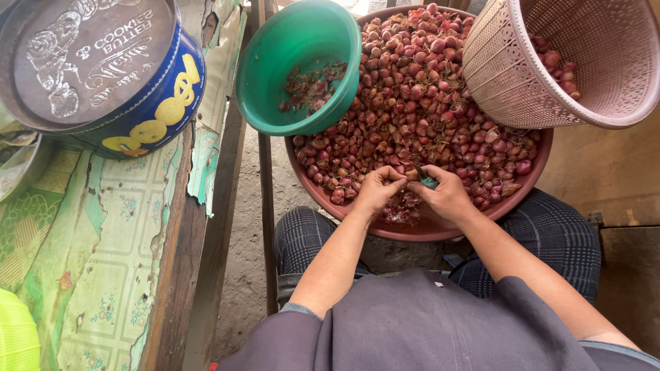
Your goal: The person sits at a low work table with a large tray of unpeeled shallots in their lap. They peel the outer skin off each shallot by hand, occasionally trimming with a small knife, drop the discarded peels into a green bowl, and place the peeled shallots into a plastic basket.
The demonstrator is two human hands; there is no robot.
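So we've got the left hand (377, 189) pinched shut around a single shallot (401, 180), and the right hand (447, 194) closed on a small green-handled knife (425, 181) right against it, both hovering over the near edge of the big reddish basin (412, 230) on the lap. Progress looks early to us: the basin is heaped with unpeeled shallots (419, 103), the green bowl (275, 89) tilted on its left rim holds only a thin scatter of skins and trimmings, and the pink basket (509, 75) leaning on the right rim has just a handful of bulbs (peeled ones, we'd guess). Room is tight: bowl and basket crowd the far side, knees sit right under the basin, and the worktop (110, 275) with the blue tin (151, 117) sits close on the left.
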